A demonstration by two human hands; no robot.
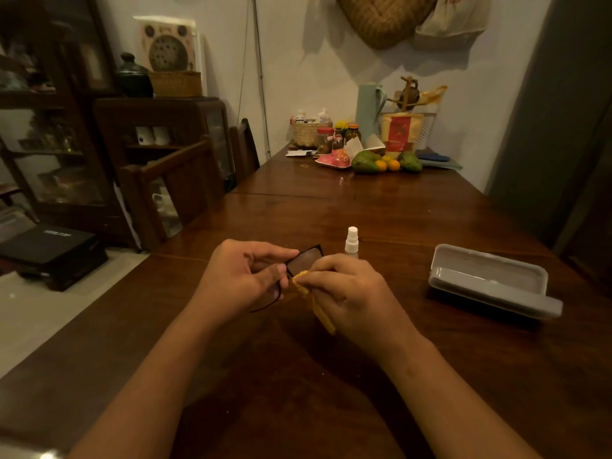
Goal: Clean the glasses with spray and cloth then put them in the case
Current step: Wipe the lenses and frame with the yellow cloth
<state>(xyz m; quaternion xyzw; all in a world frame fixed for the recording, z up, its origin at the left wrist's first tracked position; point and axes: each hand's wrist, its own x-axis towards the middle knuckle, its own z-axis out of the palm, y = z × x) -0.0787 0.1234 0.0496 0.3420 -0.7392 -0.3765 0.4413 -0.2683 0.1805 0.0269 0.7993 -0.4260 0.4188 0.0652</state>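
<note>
Glasses point(305, 260): dark thin frame, clear lenses; 1 lens shows between the 2 hands, and 1 temple arm curves down below the left hand.
Glasses position: held above the table point(381, 207), near its front middle, not in the case.
Left hand point(241, 276): fingers curled; thumb and forefinger pinch the frame at its left edge.
Cloth point(299, 280): yellow, bunched at the lens, with a strip trailing down under the right hand.
Right hand point(344, 289): fingers curled round the cloth, pressing it against the lower edge of the lens.
Spray bottle point(351, 241): small, white cap, upright on the table just behind the right hand.
Case point(486, 279): grey, hard, lid open, on the table well to the right of the hands.
</note>
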